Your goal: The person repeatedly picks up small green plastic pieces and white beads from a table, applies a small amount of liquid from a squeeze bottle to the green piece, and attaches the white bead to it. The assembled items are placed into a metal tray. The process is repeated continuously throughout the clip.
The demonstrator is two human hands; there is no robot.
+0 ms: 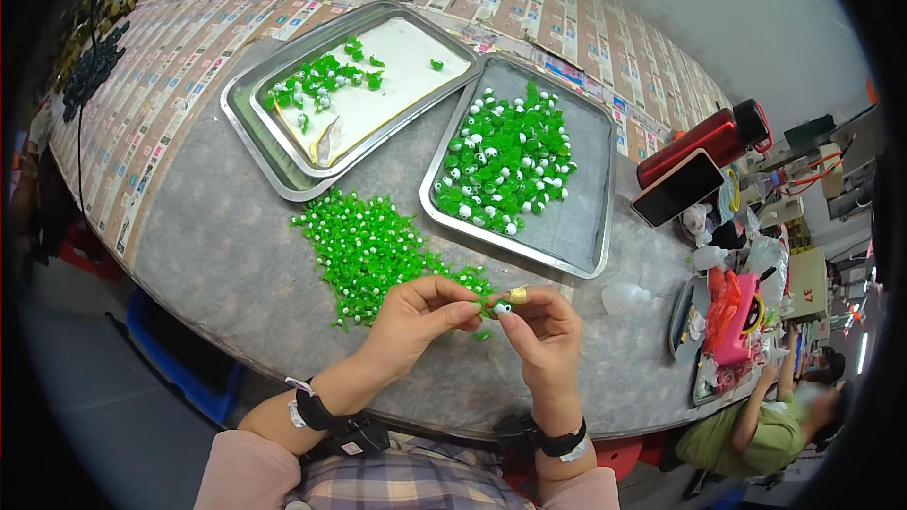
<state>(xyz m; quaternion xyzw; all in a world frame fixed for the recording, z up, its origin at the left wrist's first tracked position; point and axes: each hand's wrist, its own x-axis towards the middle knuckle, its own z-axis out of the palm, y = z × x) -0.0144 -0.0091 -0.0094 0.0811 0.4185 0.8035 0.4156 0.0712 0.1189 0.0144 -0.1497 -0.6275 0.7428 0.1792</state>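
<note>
Close together over the near edge of the table, both my hands are closed in a pinch. My right hand, with a yellow wrap on one finger, grips a small white bead with a dark dot that has green plastic about it. Between the thumb and finger of my left hand is a small green plastic piece, touching or almost touching the bead; the fingertips partly hide it. Just beyond my left hand lies a loose pile of small green and white pieces.
A metal tray holds many green pieces with white beads. Left of it, another metal tray carries fewer on a white sheet. At the right are a red bottle, a phone, a pink container and a person in green.
</note>
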